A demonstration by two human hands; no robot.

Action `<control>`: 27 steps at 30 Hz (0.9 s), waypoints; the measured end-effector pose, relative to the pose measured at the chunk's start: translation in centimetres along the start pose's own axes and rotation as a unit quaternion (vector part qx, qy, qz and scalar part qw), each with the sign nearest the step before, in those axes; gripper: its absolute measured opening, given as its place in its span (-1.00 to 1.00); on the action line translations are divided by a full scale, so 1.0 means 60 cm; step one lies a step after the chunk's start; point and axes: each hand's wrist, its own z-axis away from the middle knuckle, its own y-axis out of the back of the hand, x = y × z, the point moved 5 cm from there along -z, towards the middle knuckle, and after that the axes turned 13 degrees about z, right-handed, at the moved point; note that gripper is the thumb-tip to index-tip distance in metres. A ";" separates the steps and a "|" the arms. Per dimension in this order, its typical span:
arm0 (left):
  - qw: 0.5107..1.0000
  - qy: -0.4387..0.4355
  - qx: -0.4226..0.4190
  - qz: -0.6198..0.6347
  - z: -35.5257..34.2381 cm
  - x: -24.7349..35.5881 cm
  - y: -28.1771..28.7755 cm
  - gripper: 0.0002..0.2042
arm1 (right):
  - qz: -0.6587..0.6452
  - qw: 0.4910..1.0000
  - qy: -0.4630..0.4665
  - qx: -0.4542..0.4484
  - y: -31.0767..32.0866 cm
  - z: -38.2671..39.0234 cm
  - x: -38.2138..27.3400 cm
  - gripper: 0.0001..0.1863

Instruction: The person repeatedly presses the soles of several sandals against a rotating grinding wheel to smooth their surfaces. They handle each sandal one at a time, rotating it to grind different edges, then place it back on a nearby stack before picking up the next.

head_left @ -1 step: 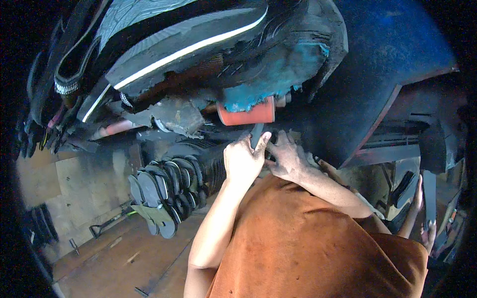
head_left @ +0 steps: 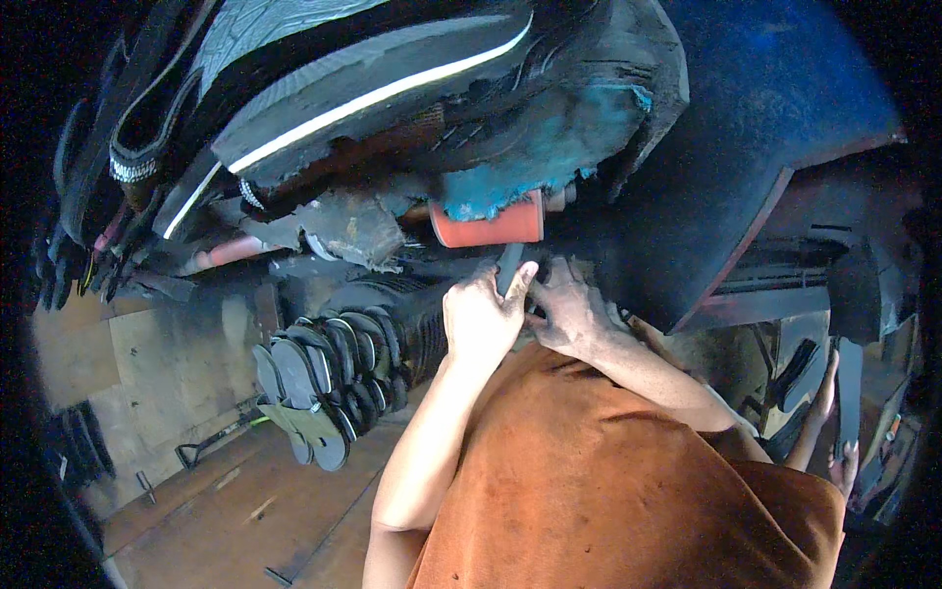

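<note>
My left hand (head_left: 479, 316) is raised in front of my chest, its fingers closed around a narrow dark strip (head_left: 509, 265) that stands upright. My right hand (head_left: 571, 309) is pressed against it from the right, with curled fingers pinching the lower part of the same strip. Just above the strip lies a short orange-red cylinder (head_left: 488, 229) with frayed teal material (head_left: 510, 182) over it. My orange shirt (head_left: 608, 481) fills the lower middle of the view and hides what is under my hands.
Big black rubber sheets and soles with pale edges (head_left: 373, 98) hang overhead. A row of dark shoe soles (head_left: 329, 378) stands on edge at the left. Below it is a wooden floor (head_left: 226, 501) with a small hand tool (head_left: 211, 442). Another person's hand (head_left: 829, 393) shows at the right edge.
</note>
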 end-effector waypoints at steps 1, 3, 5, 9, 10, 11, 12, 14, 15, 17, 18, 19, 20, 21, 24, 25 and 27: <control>1.000 -0.006 0.001 0.003 0.004 0.004 0.002 -0.53 | -0.003 1.000 -0.001 0.014 0.003 0.001 0.002 -0.33; 1.000 -0.010 0.004 0.016 0.010 0.009 0.004 -0.54 | -0.008 0.998 0.003 0.056 0.011 0.003 0.003 -0.33; 0.999 -0.008 0.013 0.048 0.014 0.011 0.009 -0.55 | 0.017 0.996 0.008 0.088 0.016 0.005 0.001 -0.32; 0.998 0.030 -0.006 0.049 0.010 0.004 0.005 -0.57 | 0.019 0.995 0.013 0.099 0.020 0.005 -0.002 -0.32; 0.999 0.041 -0.011 0.024 0.009 0.001 0.003 -0.58 | -0.002 0.997 0.008 0.073 0.018 0.004 -0.001 -0.33; 0.998 0.051 -0.016 0.034 0.009 0.000 0.001 -0.61 | -0.017 0.998 0.007 0.066 0.020 0.005 0.000 -0.34; 0.997 0.053 -0.009 0.046 0.010 -0.001 0.001 -0.65 | -0.032 0.998 0.005 0.049 0.020 0.004 0.002 -0.35; 0.996 0.060 -0.006 0.073 0.015 0.001 0.000 -0.70 | 0.021 0.999 -0.010 0.036 0.024 0.003 0.009 -0.36; 0.994 0.062 -0.002 0.090 0.017 0.003 0.000 -0.69 | 0.042 0.999 -0.019 0.015 0.023 0.004 0.011 -0.37; 0.991 0.065 0.005 0.119 0.024 0.008 0.007 -0.69 | 0.034 0.998 -0.011 0.054 0.032 0.004 0.011 -0.40; 0.990 0.060 0.013 0.125 0.027 0.012 0.014 -0.69 | 0.041 0.997 0.001 0.067 0.033 0.005 0.007 -0.40; 0.990 0.060 0.016 0.129 0.028 0.013 0.019 -0.69 | 0.048 0.995 0.008 0.085 0.035 0.005 0.004 -0.40; 0.989 0.055 0.018 0.132 0.027 0.015 0.026 -0.68 | 0.045 0.997 0.006 0.060 0.029 0.004 0.001 -0.39; 0.993 0.071 -0.001 0.097 0.025 0.013 0.028 -0.68 | 0.040 0.999 0.000 0.036 0.022 0.006 -0.002 -0.39; 0.997 0.061 -0.002 0.047 0.015 0.013 0.038 -0.70 | -0.033 0.999 0.019 0.028 0.015 0.008 -0.021 -0.34; 0.997 0.075 -0.002 0.034 0.011 0.009 0.039 -0.70 | -0.059 0.998 0.020 0.008 0.012 0.010 -0.024 -0.33; 0.997 0.076 -0.006 0.016 0.000 0.007 0.033 -0.70 | -0.148 0.988 0.016 -0.028 0.012 0.012 -0.027 -0.28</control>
